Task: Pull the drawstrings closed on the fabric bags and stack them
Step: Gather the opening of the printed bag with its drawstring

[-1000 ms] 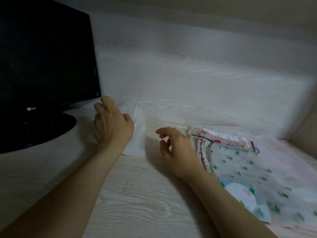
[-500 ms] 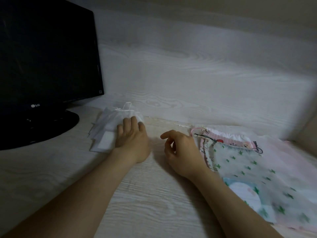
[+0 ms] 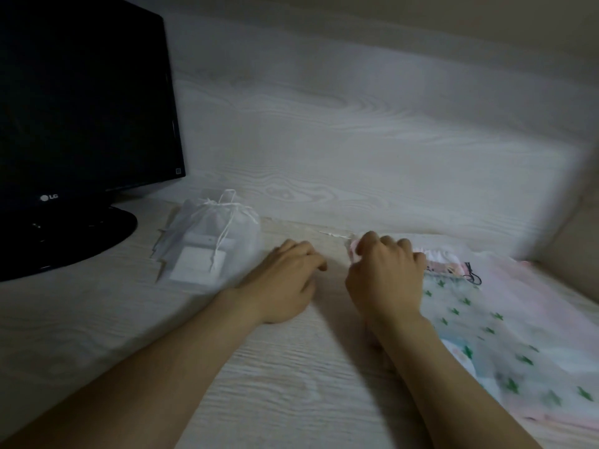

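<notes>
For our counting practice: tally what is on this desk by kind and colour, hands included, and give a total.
Monitor: 1
Hands: 2, left hand and right hand
White bag: 1
Cactus-print bag: 1
Pink bags: at least 1; overlap hides any more
Total: at least 6

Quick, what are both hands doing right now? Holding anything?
Left hand: open, fingers loosely curled, holding nothing.
Right hand: closed, pinching the top edge of the pink bag.

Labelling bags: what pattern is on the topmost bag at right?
Small green cactus prints on the pale bag, head view.
</notes>
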{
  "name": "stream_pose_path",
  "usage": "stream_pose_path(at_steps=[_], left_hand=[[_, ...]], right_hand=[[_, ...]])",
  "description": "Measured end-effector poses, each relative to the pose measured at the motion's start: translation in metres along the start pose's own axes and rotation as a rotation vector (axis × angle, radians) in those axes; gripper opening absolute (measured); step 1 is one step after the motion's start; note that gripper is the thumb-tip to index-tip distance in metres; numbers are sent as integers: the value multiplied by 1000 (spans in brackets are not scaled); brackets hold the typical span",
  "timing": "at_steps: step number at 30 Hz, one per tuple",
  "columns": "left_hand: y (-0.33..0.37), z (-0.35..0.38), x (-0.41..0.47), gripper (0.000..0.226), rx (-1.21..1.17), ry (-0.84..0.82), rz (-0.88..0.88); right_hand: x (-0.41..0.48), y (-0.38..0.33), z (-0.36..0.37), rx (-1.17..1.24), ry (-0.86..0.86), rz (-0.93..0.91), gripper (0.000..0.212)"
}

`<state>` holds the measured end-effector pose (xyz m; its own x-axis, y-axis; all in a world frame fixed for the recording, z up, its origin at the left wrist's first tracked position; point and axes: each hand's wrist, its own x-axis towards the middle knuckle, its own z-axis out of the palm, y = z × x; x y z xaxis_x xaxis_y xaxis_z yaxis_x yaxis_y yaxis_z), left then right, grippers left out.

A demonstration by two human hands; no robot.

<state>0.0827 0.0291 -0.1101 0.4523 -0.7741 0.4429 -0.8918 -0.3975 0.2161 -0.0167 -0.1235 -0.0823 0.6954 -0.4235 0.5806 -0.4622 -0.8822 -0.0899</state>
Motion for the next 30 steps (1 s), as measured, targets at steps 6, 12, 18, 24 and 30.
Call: stream_pose_path(at_steps=[6,12,18,24,30], left_hand=[[0,21,4,36,-142,-102,-90],[2,20,4,35,-121,-128,-92],[3,17,2,41,-177,-85,-113],[-3,12,7,60,-288,188,-173],[-3,-8,4,110,-250,317,-82]], right_hand=[[3,29,6,-56,-266,228,34],[3,30,-9,-65,-239,174,14],[4,25,-12,17,-22,68,26],[8,16,4,191,212,-222,52],[7,10,-1,263,234,-528,44]])
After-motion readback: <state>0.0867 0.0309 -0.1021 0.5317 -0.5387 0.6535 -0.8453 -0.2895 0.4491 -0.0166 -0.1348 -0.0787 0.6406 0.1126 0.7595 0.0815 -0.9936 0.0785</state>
